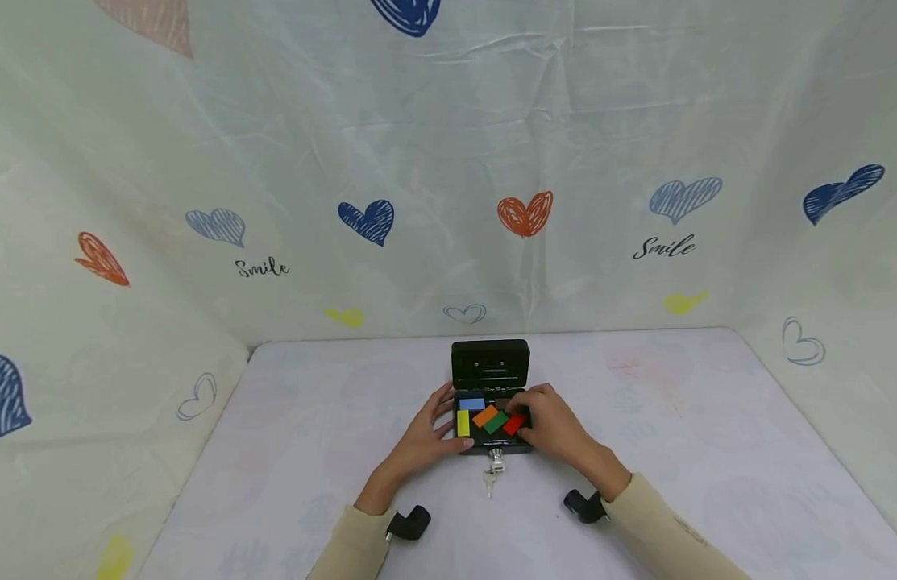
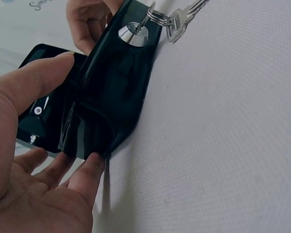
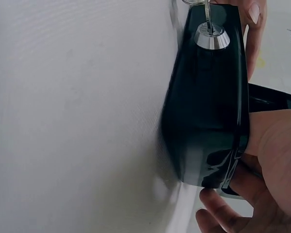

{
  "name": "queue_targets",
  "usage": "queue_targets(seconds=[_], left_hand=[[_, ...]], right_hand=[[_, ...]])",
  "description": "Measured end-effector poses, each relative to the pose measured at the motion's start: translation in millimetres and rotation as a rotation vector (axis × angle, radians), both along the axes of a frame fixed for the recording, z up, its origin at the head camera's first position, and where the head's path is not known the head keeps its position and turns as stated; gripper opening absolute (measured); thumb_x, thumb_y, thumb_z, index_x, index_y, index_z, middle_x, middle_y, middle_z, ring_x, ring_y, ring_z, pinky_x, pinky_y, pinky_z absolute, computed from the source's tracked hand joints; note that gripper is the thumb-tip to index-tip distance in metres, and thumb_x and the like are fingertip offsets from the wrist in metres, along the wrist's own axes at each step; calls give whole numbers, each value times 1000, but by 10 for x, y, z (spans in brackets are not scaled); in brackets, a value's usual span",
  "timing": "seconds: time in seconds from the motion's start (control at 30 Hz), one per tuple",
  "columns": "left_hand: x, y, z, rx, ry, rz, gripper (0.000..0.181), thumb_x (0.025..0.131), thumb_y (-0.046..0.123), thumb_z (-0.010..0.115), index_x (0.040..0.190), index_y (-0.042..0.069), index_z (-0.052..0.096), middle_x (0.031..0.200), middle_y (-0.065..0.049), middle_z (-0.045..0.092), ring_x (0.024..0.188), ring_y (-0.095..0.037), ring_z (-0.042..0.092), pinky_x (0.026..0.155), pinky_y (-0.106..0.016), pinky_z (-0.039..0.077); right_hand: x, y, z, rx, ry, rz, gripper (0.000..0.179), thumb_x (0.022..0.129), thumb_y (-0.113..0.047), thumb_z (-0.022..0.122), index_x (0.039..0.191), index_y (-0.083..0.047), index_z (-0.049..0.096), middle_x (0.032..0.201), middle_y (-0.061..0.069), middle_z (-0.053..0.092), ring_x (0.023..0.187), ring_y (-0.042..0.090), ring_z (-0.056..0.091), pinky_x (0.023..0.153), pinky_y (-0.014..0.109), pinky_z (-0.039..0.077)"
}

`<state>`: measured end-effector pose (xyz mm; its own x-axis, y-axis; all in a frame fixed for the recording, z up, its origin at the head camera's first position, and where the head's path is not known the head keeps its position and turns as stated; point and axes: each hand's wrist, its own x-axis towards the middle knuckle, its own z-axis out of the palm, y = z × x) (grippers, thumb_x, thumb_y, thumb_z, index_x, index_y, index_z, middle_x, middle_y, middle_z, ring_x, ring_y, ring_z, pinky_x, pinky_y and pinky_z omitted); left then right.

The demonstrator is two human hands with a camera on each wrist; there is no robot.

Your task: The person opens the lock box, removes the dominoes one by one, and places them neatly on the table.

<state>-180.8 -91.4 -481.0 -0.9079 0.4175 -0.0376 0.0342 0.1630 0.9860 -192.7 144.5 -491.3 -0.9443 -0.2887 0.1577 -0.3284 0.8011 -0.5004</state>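
A small black cash box [image 1: 492, 444] stands with its lid [image 1: 489, 366] raised at the back. Inside lie a blue block [image 1: 472, 403], a yellow block [image 1: 463, 423], an orange block [image 1: 484, 416], a green block [image 1: 496, 423], a red block [image 1: 514, 424] and a partly covered dark brown block. My left hand [image 1: 423, 435] holds the box's left side, its thumb over the front rim and fingertips against the wall [image 2: 89, 133]. Over the box's right side, my right hand [image 1: 553, 423] has its bent fingers and thumb around the red block; the exact contact is partly hidden.
A key sits in the silver lock [image 1: 496, 461] on the box's front, and another key [image 1: 489, 481] hangs from its ring onto the pale tabletop [image 1: 332, 387]. A white sheet [image 1: 448, 145] printed with hearts stands behind and at both sides.
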Motion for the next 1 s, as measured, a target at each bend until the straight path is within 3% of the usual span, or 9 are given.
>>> queue_targets(seconds=[0.23,0.4,0.5,1.0], left_hand=[[-13,3,-21,9,-10,4,95,75,3,75,148,10,15,148,-17,24,134,-35,26,105,-47,32],[-98,-9,-224,3,2,20,95,75,8,77,148,18,18,148,-11,26,134,-30,28,105,-43,34],[-126,-16,-291,-12,6,29,95,74,13,79,147,23,19,148,-7,27,133,-27,29,105,-40,35],[-104,-7,-255,-21,-12,40,94,75,11,78,148,22,20,147,-6,28,133,-26,30,104,-40,35]], right_hand=[[1,-51,21,9,6,-27,28,64,6,78,83,-14,71,90,0,62,97,23,49,83,37,51],[-9,-69,32,22,4,-19,31,63,8,79,80,-16,70,87,-2,62,97,24,49,82,37,51],[-14,-68,29,27,10,-8,32,62,8,80,79,-17,69,84,-5,62,97,24,50,83,37,51],[3,-23,35,36,62,86,31,65,3,80,85,-16,67,84,-7,61,109,27,49,91,40,48]])
